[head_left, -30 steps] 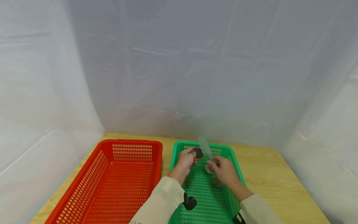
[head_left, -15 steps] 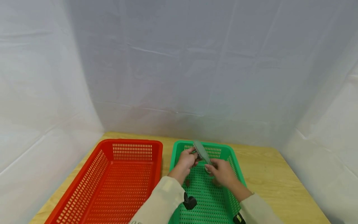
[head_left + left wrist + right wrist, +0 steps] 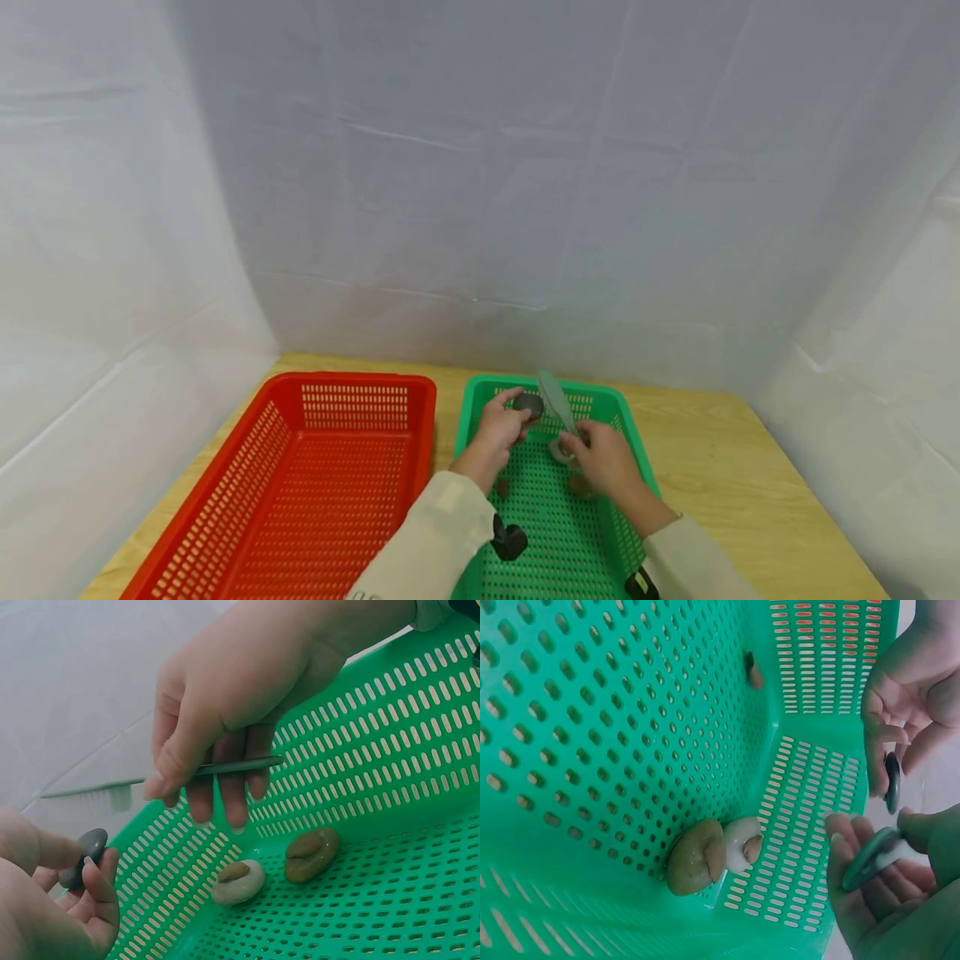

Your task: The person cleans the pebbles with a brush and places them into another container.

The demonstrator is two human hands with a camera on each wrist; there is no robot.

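Note:
Over the far end of the green basket [image 3: 630,421], my left hand [image 3: 497,429] pinches a dark, flat, round pebble [image 3: 94,844] between thumb and fingers. My right hand [image 3: 606,458] grips the handle of a slim green brush [image 3: 553,396], whose pale bristles face left toward the pebble. In the head view a small gap separates brush and pebble. Below, on the basket floor, rest a whitish stone [image 3: 241,889] and a larger brown stone [image 3: 309,864], each topped by a smaller brown piece. Another small brown piece [image 3: 754,673] lies by the basket's left wall.
A red perforated basket [image 3: 337,500] stands to the left of the green one, on a wooden table [image 3: 720,475]. White sheeting [image 3: 480,208] hangs behind and along both sides.
The brush dips left and down over the pebble half a second ago, hiding it. Now it is raised again and moved right, so the pebble shows. The left hand stays nearly in place.

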